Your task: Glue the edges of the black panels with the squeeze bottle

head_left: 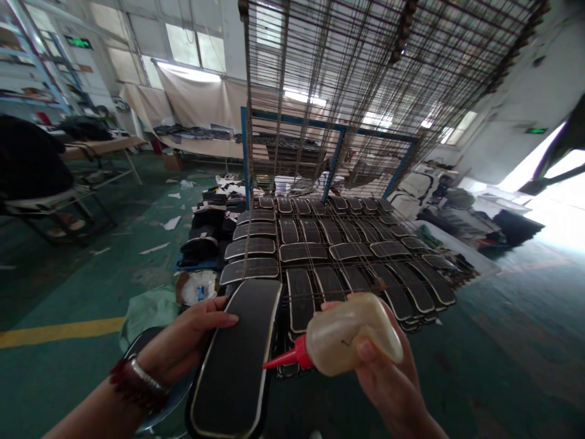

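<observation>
Green workshop floor (137,244) with pale scraps strewn over it, yellow stripe (68,331) at left, beige hanging cloth (205,103) by the far wall. Person in dark clothing (30,158) sits far left near a brown-topped worktable (128,143). Ahead, tall rusty-brown wire mesh rack (320,61) with blue metal frame (245,158); rows of dark rounded panels with pale edges (301,299) lie on its lower part, some lengthwise, some crosswise. Left hand (187,335) grips a dark elongated panel (237,360) with rounded corners and a whitish line round its rim: held at the left edge, thumb flat on the face, other fingers mostly hidden. Panel sits to the right of that hand and runs down past it toward the wearer; upper end close to the rack's nearest panels, contact unclear. Right hand (388,366) is closed round a translucent yellowish plastic squeeze bottle (333,338), thumb on the near side. Bottle lies almost sideways, left of the palm; red cone nozzle (290,357) points left, tip at the panel's right rim, can't tell if touching. Panel is between the hands, right hand itself apart from it. Dark-red beaded bracelet (137,390) and silver bangle (147,375) on left wrist. Pale green cloth (148,314) beyond left forearm; round white-lined container (198,285) just past left hand.
</observation>
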`<state>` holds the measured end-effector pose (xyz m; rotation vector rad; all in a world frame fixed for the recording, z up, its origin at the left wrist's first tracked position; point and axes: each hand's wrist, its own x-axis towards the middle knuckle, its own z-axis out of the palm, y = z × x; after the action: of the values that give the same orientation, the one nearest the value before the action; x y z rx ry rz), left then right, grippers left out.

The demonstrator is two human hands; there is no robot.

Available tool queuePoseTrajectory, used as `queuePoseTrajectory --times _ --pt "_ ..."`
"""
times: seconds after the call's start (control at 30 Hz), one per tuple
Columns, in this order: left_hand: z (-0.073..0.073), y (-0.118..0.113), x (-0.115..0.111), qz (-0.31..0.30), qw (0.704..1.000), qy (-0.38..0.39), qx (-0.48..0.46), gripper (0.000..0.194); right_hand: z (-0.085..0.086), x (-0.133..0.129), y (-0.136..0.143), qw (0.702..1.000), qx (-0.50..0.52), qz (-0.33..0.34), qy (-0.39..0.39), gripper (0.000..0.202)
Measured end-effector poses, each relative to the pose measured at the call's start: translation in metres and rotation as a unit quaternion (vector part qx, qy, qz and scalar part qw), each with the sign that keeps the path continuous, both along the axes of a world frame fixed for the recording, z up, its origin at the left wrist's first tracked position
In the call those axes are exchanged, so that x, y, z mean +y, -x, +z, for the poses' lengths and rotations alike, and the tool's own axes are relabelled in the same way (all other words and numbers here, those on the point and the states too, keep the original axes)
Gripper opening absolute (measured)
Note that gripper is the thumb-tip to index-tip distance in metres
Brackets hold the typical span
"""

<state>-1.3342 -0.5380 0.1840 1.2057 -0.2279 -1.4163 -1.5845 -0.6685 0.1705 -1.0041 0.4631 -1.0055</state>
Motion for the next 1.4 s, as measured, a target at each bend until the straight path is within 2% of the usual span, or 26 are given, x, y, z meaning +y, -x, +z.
queuePoseTrajectory --times 0.37,0.47,0.6,0.7,0.77,0.8,0.87,0.93,1.03,1.13,1.23,1.33,1.4 --pt "0.003 -0.005 0.002 0.082 0.997 -0.001 -0.003 0.033 -0.001 0.012 0.0 0.999 0.006 0.015 -0.033 0.06" --pt "0.003 -0.007 0.002 0.102 0.995 -0.003 -0.014 0.028 -0.01 0.015 -0.001 0.999 -0.003 0.006 -0.046 0.062" --pt "0.0 -0.01 0.003 0.139 0.99 -0.012 -0.032 0.02 -0.035 0.021 -0.004 0.998 -0.008 0.001 -0.065 0.059" --pt "-0.006 -0.009 0.003 0.138 0.99 -0.006 -0.038 0.027 -0.05 0.018 -0.017 0.988 -0.002 0.069 -0.141 0.046" --pt "-0.01 -0.006 0.002 0.113 0.993 0.009 -0.04 0.033 -0.051 0.008 -0.031 0.975 -0.019 0.104 -0.196 0.043" --pt "-0.013 -0.003 0.001 0.097 0.994 0.015 -0.037 0.035 -0.048 0.001 -0.037 0.973 -0.031 0.096 -0.208 0.043" --pt "-0.018 0.004 -0.001 0.065 0.997 0.026 -0.024 0.037 -0.039 -0.015 -0.049 0.98 -0.051 0.036 -0.188 0.044" --pt "-0.022 0.012 -0.004 0.036 0.999 0.031 -0.003 0.04 -0.028 -0.031 -0.058 0.99 -0.055 -0.014 -0.133 0.044" --pt "-0.024 0.022 -0.01 0.007 0.999 0.04 0.03 0.042 -0.019 -0.045 -0.066 0.996 -0.054 -0.047 -0.055 0.042" --pt "-0.024 0.025 -0.016 -0.01 0.997 0.056 0.053 0.04 -0.02 -0.044 -0.066 0.997 -0.039 -0.07 -0.015 0.044" --pt "-0.024 0.022 -0.021 -0.028 0.995 0.075 0.061 0.039 -0.028 -0.031 -0.056 0.998 -0.015 -0.067 -0.007 0.044" --pt "-0.024 0.017 -0.025 -0.027 0.996 0.068 0.045 0.035 -0.033 -0.021 -0.038 1.0 0.007 -0.019 -0.005 0.043" --pt "-0.024 0.015 -0.028 -0.025 0.998 0.055 0.033 0.034 -0.03 -0.022 -0.025 1.0 0.013 0.006 -0.001 0.044"
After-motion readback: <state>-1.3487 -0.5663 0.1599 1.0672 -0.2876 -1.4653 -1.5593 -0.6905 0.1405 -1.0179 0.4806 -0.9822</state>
